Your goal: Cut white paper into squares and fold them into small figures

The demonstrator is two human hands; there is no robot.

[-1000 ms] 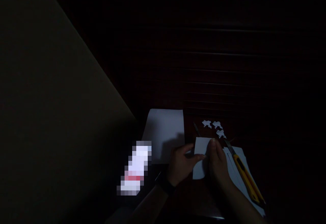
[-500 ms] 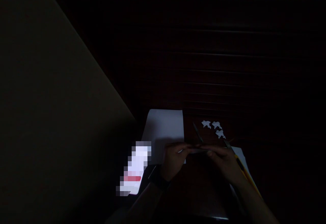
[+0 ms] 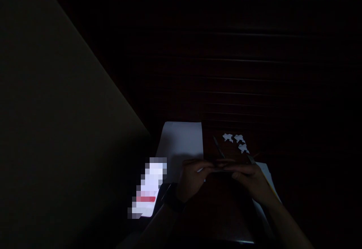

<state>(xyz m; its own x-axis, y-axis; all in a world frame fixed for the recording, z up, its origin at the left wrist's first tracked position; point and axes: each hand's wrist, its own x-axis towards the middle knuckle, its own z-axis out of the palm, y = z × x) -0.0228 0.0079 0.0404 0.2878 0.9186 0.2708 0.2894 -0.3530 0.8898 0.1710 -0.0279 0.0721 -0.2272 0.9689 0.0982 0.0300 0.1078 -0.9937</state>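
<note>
Currently, a small paper piece (image 3: 218, 170) is held above the middle of the counter (image 3: 217, 219), between its rear and near edges. The fingers of the left hand (image 3: 191, 181) are clamped on one end, and those of the right hand (image 3: 250, 183) on the other. One second earlier, the broad face of the piece was presented to the camera; now it is seen nearly edge-on, and folds cannot be made out. Compared with half a second earlier, the grip is almost unchanged. Toward the left rear corner, a large white sheet (image 3: 182, 137) is laid, with a lit phone (image 3: 149, 185) nearer. Toward the rear edge, three paper shapes (image 3: 239, 139) are placed beside a slim pen-like tool (image 3: 218, 146). At the right, a yellow cutter (image 3: 270, 183) is partly hidden by the right forearm.
</note>
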